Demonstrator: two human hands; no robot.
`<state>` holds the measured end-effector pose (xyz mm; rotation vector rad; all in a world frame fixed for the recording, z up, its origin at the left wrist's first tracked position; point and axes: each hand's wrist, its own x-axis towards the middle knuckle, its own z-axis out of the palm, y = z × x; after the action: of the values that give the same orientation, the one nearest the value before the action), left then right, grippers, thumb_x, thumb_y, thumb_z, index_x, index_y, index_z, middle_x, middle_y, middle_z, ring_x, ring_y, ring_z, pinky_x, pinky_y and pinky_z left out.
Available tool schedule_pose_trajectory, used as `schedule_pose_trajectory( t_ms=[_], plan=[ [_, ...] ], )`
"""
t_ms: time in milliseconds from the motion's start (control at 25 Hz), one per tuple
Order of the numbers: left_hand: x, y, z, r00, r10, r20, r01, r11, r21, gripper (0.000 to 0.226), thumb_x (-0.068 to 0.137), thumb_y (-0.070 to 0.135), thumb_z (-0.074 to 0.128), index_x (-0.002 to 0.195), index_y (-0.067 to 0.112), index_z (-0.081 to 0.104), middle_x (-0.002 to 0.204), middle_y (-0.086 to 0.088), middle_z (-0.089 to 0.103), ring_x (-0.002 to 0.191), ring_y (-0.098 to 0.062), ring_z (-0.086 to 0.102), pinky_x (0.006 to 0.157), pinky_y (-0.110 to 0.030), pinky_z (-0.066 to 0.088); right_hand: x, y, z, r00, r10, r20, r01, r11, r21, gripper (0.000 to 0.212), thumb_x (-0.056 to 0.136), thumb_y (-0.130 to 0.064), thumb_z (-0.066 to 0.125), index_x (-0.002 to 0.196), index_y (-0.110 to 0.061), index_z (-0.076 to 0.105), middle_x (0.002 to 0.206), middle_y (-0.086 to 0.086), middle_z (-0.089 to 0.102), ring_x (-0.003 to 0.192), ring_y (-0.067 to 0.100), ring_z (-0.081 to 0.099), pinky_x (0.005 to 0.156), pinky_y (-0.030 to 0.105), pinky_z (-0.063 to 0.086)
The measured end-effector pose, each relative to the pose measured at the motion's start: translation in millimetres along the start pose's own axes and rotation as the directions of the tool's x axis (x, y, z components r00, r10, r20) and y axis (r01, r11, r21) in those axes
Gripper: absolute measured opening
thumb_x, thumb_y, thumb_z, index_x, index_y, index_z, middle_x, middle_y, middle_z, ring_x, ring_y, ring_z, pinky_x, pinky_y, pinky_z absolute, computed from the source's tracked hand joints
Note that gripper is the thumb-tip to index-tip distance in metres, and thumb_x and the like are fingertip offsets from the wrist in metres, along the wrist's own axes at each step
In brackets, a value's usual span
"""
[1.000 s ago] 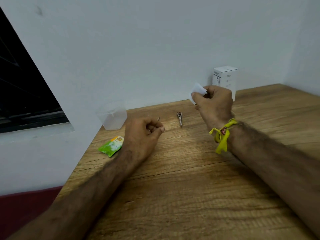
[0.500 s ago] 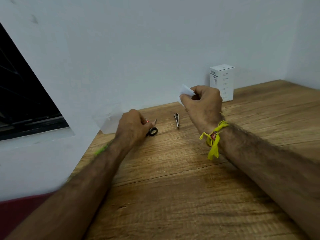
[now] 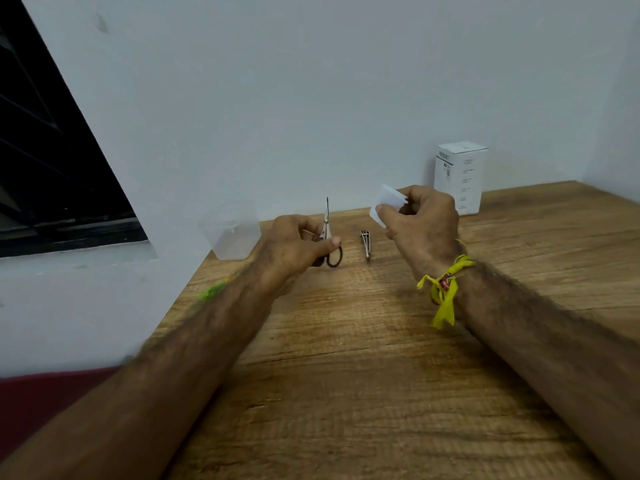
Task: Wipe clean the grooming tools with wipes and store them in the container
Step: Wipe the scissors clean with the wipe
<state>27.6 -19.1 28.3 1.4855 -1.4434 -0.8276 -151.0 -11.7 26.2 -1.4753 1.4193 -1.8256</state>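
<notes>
Steel-bladed scissors [image 3: 327, 233] with black loops are standing tip-up, gripped by the left hand [image 3: 294, 247]; the right hand [image 3: 424, 220] is pinching a white wipe [image 3: 386, 204].

Green packet [image 3: 214, 291]: mostly hidden behind the left forearm, blurred.
Scissors [image 3: 326, 226]: handles partly covered by the left hand [image 3: 294, 247].
Box [image 3: 462, 176]: print too small to read.

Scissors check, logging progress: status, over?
Left hand grips scissors, blades up. Right hand pinches wipe. Nail clipper on table between; nothing blocking.

Black-handled silver scissors [image 3: 327, 237], white wipe [image 3: 387, 204], white box [image 3: 460, 178], brown wood-grain table [image 3: 381, 375], yellow wristband [image 3: 445, 289].
</notes>
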Motion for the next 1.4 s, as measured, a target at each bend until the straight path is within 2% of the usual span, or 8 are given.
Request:
schedule_pose_trajectory(
  t_ms=[80, 240, 440, 680, 840, 1000, 1240, 1400],
  plan=[
    [-15.9, 8.2, -2.8, 1.000, 0.028, -0.007, -0.029, 0.983, -0.180, 0.032, 0.071, 0.006, 0.087, 0.095, 0.000, 0.067, 0.076, -0.013, 0.068, 0.063, -0.020, 0.065, 0.063, -0.034, 0.060, 1.4, 1.4, 0.6, 1.000, 0.002, 0.000, -0.002, 1.000, 0.006, 0.007, 0.075, -0.017, 0.073, 0.073, -0.023, 0.070, 0.069, 0.006, 0.070, 0.073, 0.033, 0.071, 0.065, 0.050, 0.059],
    [-32.3, -8.6, 2.1, 0.999, 0.040, -0.013, -0.042, 0.984, -0.175, 0.037, 0.066, 0.009, 0.091, 0.095, 0.000, 0.070, 0.077, -0.014, 0.072, 0.060, -0.016, 0.066, 0.055, -0.026, 0.055, -0.5, 3.7, 2.5, 0.999, -0.004, 0.048, 0.006, 0.999, -0.040, 0.015, 0.081, -0.017, 0.072, 0.070, -0.027, 0.069, 0.073, 0.004, 0.073, 0.075, 0.028, 0.072, 0.067, 0.050, 0.060],
    [-29.3, -24.5, 6.6, 0.999, 0.028, -0.025, -0.033, 0.973, -0.227, 0.027, 0.065, 0.008, 0.092, 0.075, 0.013, 0.067, 0.071, -0.010, 0.074, 0.062, -0.015, 0.069, 0.059, -0.030, 0.057, -8.0, 7.7, 3.7, 0.991, -0.056, 0.124, 0.069, 0.992, -0.102, 0.008, 0.085, -0.013, 0.073, 0.092, -0.015, 0.075, 0.077, -0.002, 0.071, 0.073, 0.016, 0.070, 0.065, 0.032, 0.059],
    [-27.7, -28.9, 4.8, 0.996, 0.079, 0.034, -0.068, 0.963, -0.259, 0.028, 0.064, 0.011, 0.092, 0.076, 0.011, 0.066, 0.080, -0.018, 0.075, 0.060, -0.017, 0.069, 0.056, -0.026, 0.053, -7.0, 0.5, 3.8, 0.942, 0.231, 0.244, -0.284, 0.936, 0.209, 0.008, 0.085, -0.003, 0.074, 0.084, -0.010, 0.071, 0.081, 0.006, 0.072, 0.074, 0.015, 0.071, 0.059, 0.026, 0.056],
    [-28.9, -29.9, 3.1, 0.994, 0.099, 0.043, -0.083, 0.957, -0.278, 0.029, 0.064, 0.011, 0.091, 0.081, 0.007, 0.068, 0.080, -0.015, 0.076, 0.062, -0.016, 0.071, 0.059, -0.025, 0.054, -10.8, -6.8, 4.3, 0.909, 0.282, 0.307, -0.372, 0.882, 0.289, 0.005, 0.087, 0.000, 0.070, 0.087, -0.005, 0.070, 0.082, 0.008, 0.072, 0.075, 0.020, 0.070, 0.064, 0.030, 0.061],
    [-29.7, -28.7, 1.5, 0.994, 0.094, 0.045, -0.078, 0.958, -0.277, 0.030, 0.064, 0.010, 0.091, 0.083, 0.006, 0.068, 0.078, -0.014, 0.076, 0.062, -0.016, 0.071, 0.059, -0.025, 0.057, -14.7, -10.6, 3.8, 0.900, 0.264, 0.346, -0.369, 0.885, 0.285, 0.010, 0.090, 0.002, 0.066, 0.099, -0.001, 0.070, 0.088, 0.018, 0.076, 0.077, 0.031, 0.075, 0.069, 0.038, 0.063],
    [-31.3, -25.5, 1.0, 0.996, 0.073, 0.052, -0.057, 0.964, -0.261, 0.032, 0.064, 0.010, 0.091, 0.086, 0.004, 0.068, 0.073, -0.009, 0.076, 0.062, -0.015, 0.072, 0.060, -0.026, 0.058, -12.3, -8.9, 4.9, 0.895, 0.208, 0.395, -0.328, 0.907, 0.265, 0.015, 0.086, 0.011, 0.065, 0.079, -0.001, 0.071, 0.082, 0.014, 0.073, 0.080, 0.027, 0.073, 0.075, 0.032, 0.061],
    [-31.2, -26.4, 0.6, 0.996, 0.073, 0.049, -0.058, 0.964, -0.259, 0.030, 0.065, 0.009, 0.090, 0.085, 0.005, 0.068, 0.069, -0.005, 0.075, 0.060, -0.013, 0.071, 0.057, -0.024, 0.056, -10.9, -7.1, 7.1, 0.902, 0.215, 0.373, -0.317, 0.918, 0.237, 0.024, 0.084, 0.018, 0.057, 0.076, 0.002, 0.072, 0.087, 0.013, 0.073, 0.086, 0.033, 0.072, 0.082, 0.036, 0.060]
  ],
)
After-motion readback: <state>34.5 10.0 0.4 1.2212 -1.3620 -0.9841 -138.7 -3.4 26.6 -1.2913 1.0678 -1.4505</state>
